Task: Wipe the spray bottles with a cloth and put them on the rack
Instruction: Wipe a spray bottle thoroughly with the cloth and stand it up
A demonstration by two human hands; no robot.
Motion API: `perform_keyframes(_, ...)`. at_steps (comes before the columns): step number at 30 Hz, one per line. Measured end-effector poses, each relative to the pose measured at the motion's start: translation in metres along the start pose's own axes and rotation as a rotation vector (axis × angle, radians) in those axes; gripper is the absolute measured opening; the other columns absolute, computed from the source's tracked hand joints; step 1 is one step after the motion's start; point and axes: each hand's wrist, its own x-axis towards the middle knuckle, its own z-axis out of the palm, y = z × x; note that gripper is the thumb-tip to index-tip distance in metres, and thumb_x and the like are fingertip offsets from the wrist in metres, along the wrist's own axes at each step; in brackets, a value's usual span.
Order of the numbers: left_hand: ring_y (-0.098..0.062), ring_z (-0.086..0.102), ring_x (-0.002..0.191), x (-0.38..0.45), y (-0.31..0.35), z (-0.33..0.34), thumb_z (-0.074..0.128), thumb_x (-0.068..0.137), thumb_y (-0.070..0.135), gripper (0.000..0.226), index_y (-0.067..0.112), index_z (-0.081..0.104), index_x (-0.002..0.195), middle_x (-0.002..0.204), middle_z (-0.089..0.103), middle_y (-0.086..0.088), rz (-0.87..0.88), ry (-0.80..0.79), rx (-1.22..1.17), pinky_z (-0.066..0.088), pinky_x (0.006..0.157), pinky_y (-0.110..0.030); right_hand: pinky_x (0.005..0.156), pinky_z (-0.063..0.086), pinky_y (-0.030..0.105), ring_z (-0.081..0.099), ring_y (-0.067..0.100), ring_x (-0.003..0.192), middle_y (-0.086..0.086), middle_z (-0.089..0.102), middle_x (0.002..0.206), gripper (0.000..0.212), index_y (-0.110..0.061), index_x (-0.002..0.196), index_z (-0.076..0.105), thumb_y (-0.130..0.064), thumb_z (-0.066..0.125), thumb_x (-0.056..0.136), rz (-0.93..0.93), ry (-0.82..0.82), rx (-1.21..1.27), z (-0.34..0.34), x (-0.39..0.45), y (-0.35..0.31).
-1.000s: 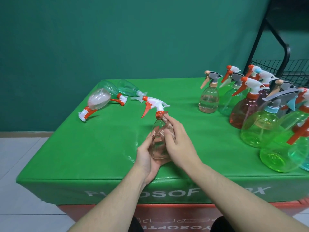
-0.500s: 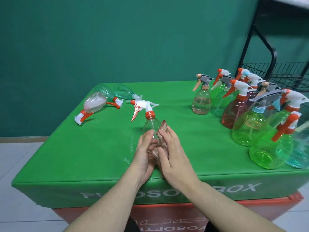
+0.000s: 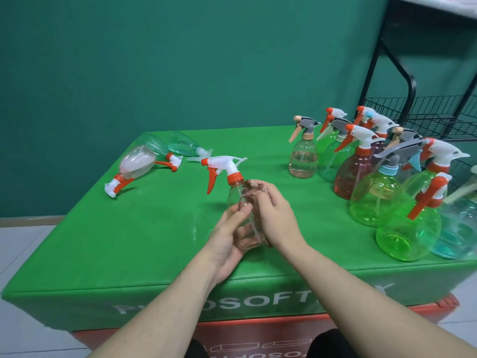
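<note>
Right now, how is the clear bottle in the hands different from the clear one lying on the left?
The held clear spray bottle stands upright; the clear lying spray bottle is tipped on its side. The left hand grips the first; nothing touches the second. Both have orange-and-white trigger tops.

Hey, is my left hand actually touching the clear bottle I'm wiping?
Touching. The head view shows the left hand with fingers wrapped round the clear bottle at its lower body.
</note>
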Motion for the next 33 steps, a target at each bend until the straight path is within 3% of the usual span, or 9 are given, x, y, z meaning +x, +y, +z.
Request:
perform_keyframes(4,-0.021,0.071,0.09,0.005,-0.001,0.012,0.088,0.072,0.021,0.05,0.019,0.062,0.114,0.107,0.077,-0.006,0.076,0.07,0.014,0.06,0.07,-0.035,0.079,0.046,0.009,0.064,-0.008,0.093,-0.019,0.072,0.099,0.028,-0.025,0.112,0.072,-0.018,0.047,0.101,0.109,0.054,0.145,-0.004,0.001,0.0)
perform_keyframes(8,-0.019,0.072,0.086,0.006,-0.004,0.026,0.079,0.071,0.026,0.056,0.022,0.056,0.123,0.119,0.072,-0.011,0.143,0.118,0.015,0.059,0.066,-0.033,0.087,0.055,0.036,0.071,0.018,0.097,-0.002,0.076,0.098,0.028,-0.019,0.103,0.074,-0.03,0.049,0.097,0.322,0.107,0.314,-0.007,-0.004,0.006)
perform_keyframes(11,-0.024,0.072,0.094,0.008,-0.008,0.034,0.085,0.066,0.03,0.064,0.029,0.056,0.123,0.132,0.067,-0.013,0.193,0.152,0.024,0.058,0.079,-0.037,0.084,0.053,0.038,0.071,0.026,0.095,0.01,0.075,0.106,0.032,-0.015,0.105,0.07,-0.034,0.047,0.096,0.468,0.095,0.551,-0.01,-0.011,0.008)
perform_keyframes(15,-0.028,0.071,0.111,0.012,-0.013,0.046,0.087,0.053,0.048,0.074,0.041,0.056,0.119,0.131,0.067,-0.01,0.238,0.154,0.178,0.056,0.095,-0.044,0.096,0.053,0.041,0.07,0.029,0.112,0.013,0.073,0.119,0.055,-0.007,0.122,0.068,-0.045,0.033,0.105,0.559,-0.024,0.769,-0.022,-0.015,0.005)
perform_keyframes(20,-0.014,0.073,0.104,0.016,-0.009,0.056,0.089,0.055,0.051,0.084,0.035,0.051,0.129,0.12,0.072,0.001,0.283,0.132,0.443,0.057,0.092,-0.036,0.097,0.055,0.043,0.072,0.027,0.107,0.013,0.075,0.113,0.057,-0.01,0.125,0.068,-0.05,0.031,0.108,0.587,-0.009,0.727,-0.043,-0.016,0.003)
perform_keyframes(24,-0.004,0.074,0.093,0.026,-0.009,0.063,0.09,0.075,0.018,0.075,0.021,0.048,0.137,0.124,0.069,-0.004,0.301,0.13,0.56,0.057,0.077,-0.019,0.097,0.056,0.045,0.074,0.027,0.101,0.01,0.077,0.107,0.049,-0.011,0.12,0.07,-0.046,0.037,0.108,0.578,0.034,0.629,-0.059,-0.017,0.007)
perform_keyframes(26,-0.008,0.074,0.094,0.033,-0.009,0.066,0.086,0.08,0.012,0.069,0.022,0.048,0.136,0.127,0.067,-0.002,0.307,0.146,0.6,0.059,0.078,-0.023,0.093,0.056,0.04,0.074,0.023,0.1,0.006,0.078,0.103,0.042,-0.013,0.117,0.07,-0.043,0.041,0.108,0.564,0.043,0.516,-0.069,-0.017,0.01)
perform_keyframes(29,-0.017,0.068,0.108,0.047,-0.009,0.064,0.09,0.078,0.024,0.076,0.03,0.045,0.139,0.13,0.062,0.006,0.3,0.219,0.707,0.058,0.094,-0.042,0.074,0.051,0.031,0.069,0.019,0.089,0.005,0.075,0.099,0.027,-0.014,0.116,0.064,-0.032,0.048,0.105,0.528,0.076,0.33,-0.084,-0.016,0.017)
perform_keyframes(33,-0.014,0.063,0.113,0.065,-0.007,0.065,0.092,0.073,0.032,0.088,0.028,0.043,0.147,0.137,0.056,0.006,0.253,0.262,0.84,0.052,0.101,-0.04,0.066,0.044,0.028,0.063,0.016,0.086,0.004,0.067,0.1,0.019,-0.018,0.118,0.057,-0.026,0.048,0.103,0.462,0.104,0.251,-0.108,-0.01,0.017)
